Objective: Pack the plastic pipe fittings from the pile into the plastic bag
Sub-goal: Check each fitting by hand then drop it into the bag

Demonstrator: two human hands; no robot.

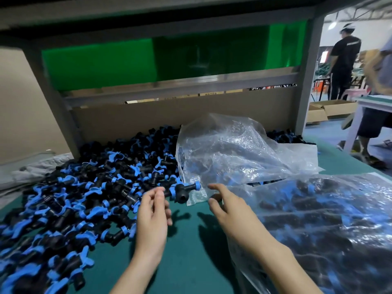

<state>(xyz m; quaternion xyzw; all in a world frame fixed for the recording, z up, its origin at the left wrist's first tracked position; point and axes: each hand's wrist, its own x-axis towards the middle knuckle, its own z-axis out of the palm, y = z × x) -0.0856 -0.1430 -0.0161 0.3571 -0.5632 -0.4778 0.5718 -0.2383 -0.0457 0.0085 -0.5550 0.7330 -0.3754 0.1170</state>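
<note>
**Now: feeding fittings into the bag mouth**

Step in hand, as I read it: getting a loose fitting from the pile's edge into the open bag.

- Left hand point(152, 211): grip slack and holding nothing I can make out. Its fingertips are just beside the tee fitting point(182, 193), which sits at the lip of the plastic bag point(229, 151). Contact cannot be told.
- Right hand point(224, 205): grip wide, fingers spread, near the bag's lower corner, nothing held.
- Pile point(89, 187): black bodies with blue collars, spread over the left of the green surface point(191, 251) and running back to a cardboard panel point(148, 119).

Doing it well:
- The right hand should pinch the upper layer of the bag lip and lift it so the mouth gapes.
- The film is thin and crumpled, so it will likely collapse if let go.
- The left hand should then sweep or drop fittings in by the handful rather than singly.
- The tee arms may snag the film, so lead with a straight end.

Count:
- Hands: two.
- Bags: two. One is crumpled with dark fittings showing through. A second bag point(318, 219) lies flat at right, well filled.
- Fittings lying apart at the bag lip: one.
- Fittings in the pile: too many to count.
- People in the background: two, one in black point(341, 66) and one at the frame edge point(379, 81).
</note>
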